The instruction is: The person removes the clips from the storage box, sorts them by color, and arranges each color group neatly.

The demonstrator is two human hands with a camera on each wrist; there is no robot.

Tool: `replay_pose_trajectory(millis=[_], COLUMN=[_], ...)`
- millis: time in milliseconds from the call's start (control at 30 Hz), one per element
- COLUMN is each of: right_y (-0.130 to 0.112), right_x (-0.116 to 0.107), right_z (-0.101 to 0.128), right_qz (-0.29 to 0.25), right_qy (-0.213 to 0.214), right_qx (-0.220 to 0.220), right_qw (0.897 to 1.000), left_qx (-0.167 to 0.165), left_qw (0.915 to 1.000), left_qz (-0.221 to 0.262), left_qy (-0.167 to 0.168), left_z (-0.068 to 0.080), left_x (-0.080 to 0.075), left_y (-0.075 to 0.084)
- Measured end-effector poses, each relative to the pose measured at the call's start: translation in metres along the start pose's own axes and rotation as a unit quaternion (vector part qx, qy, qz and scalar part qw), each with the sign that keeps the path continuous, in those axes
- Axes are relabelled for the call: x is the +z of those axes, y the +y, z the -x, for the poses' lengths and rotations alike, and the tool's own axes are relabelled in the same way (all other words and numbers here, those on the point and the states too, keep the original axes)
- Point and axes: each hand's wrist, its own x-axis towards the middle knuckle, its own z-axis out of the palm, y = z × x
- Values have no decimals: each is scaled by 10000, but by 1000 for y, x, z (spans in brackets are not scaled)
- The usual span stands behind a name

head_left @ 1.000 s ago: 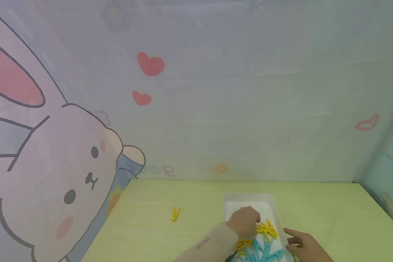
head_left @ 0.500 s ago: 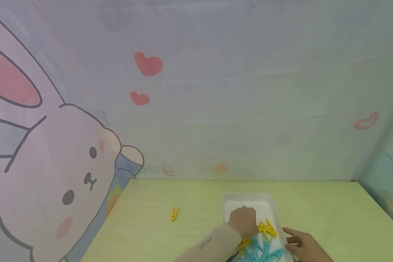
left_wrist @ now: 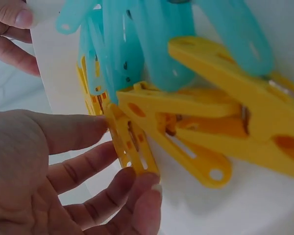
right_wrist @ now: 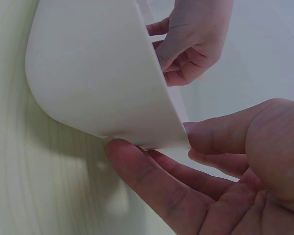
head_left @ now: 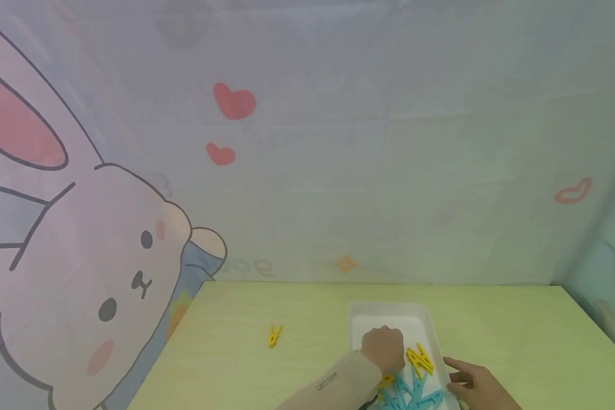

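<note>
A white tray (head_left: pixel 364 319) stands on the table, with several yellow and light blue clothespins lying in it. My left hand (head_left: pixel 384 348) reaches down inside, fingertips hidden in the head view. In the left wrist view, its fingers pinch a yellow clothespin (left_wrist: pixel 132 142) at the edge of the pile. Beside that lie larger-looking yellow clothespins (left_wrist: pixel 206 142) and blue clothespins (left_wrist: pixel 157 44). At the tray's right side, my right hand (head_left: pixel 476 384) grips the wall; the right wrist view shows one digit at the rim and another (right_wrist: pixel 152 176) against the underside.
A lone yellow clothespin (head_left: pixel 274 336) lies on the pale green table (head_left: pixel 225 364), left of the tray. Behind the table hangs a cloth backdrop (head_left: pixel 312 171) with a printed rabbit and hearts.
My left hand has turned more knuckles-up, and its forearm has shifted slightly right over the tray. My right hand stays at the tray's side.
</note>
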Motion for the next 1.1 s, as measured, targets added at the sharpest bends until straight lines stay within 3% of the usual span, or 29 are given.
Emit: replay_pose_trajectory(millis=[233, 633, 1100], right_y=[-8, -3, -2], right_x=[7, 3, 1], right_z=[-2, -6, -6], right_qz=[62, 203, 350], right_qy=[294, 161, 101], right_qx=[644, 696, 792], right_qw=[9975, 9972, 9962], left_qx=[62, -76, 164], left_qw=[10000, 9993, 9959], left_qz=[-11, 319, 881], left_qy=[-20, -191, 92], left_z=[0, 0, 1], left_x=[1, 1, -13], left_y=[-3, -6, -13])
